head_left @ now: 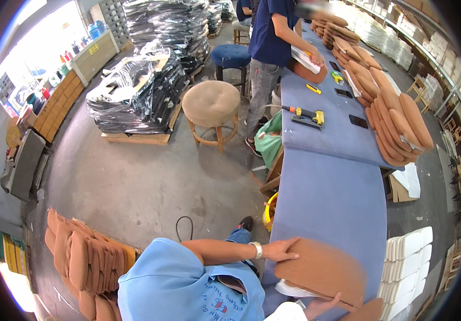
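A brown fabric-covered seat cushion [324,270] lies tilted on the blue-grey covered table, slightly blurred, with white lining [293,289] showing under its near edge. My left hand [283,250], with a watch on the wrist, grips its far left corner. The thumb lies over the top, and some fingertips are out of sight. At the near edge my right hand [322,306] holds the cushion, thumb against its side and the other fingers mostly hidden beneath. Part of another brown piece [367,311] shows at the lower right.
The blue-grey table [329,192] runs away from me, with a yellow nail gun [310,116], phones [358,121] and brown cushion stacks [399,125]. A co-worker [270,48] handles a cushion there. White pads [407,267] stand at right, more brown cushions [83,257] at left, a stool [212,104] beyond.
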The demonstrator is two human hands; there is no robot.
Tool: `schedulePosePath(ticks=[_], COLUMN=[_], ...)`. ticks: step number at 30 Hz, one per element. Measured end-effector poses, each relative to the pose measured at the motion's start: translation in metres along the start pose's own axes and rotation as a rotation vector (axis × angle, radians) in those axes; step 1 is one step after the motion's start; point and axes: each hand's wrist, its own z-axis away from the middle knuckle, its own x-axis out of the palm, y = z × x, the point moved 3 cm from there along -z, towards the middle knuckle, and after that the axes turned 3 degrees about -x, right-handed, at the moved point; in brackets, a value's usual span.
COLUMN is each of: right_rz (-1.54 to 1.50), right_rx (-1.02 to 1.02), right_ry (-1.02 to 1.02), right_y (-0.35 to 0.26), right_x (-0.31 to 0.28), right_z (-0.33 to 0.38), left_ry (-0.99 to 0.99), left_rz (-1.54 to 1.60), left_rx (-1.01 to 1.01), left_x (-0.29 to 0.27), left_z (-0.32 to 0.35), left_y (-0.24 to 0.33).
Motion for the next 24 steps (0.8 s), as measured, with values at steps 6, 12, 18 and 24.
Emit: schedulePosePath(ticks=[6, 12, 18, 24], right_rz=[0.852, 0.748, 0.799, 1.066], right_rx=[-0.475, -0.404, -0.119, 0.043], right_ry=[-0.056, -0.286, -0.886, -1.305], right_y=[-0.005, 0.108, 0.225, 0.339], right_x=[0.009, 0.096, 0.341, 0.421], right_z=[-0.060, -0.020, 0.158, 0.255], left_ry=[-0.029, -0.050, 0.411, 0.740], left_rz=[-0.277, -0.264, -0.127, 0.228], left_rx=[0.143, -0.056, -0.339, -0.814], left_x=[-0.034, -0.133, -0.256, -0.307], left_z=[-0.031, 0.056, 0.191, 0.384], left_y=[-0.011, -0.081, -0.205, -0.309])
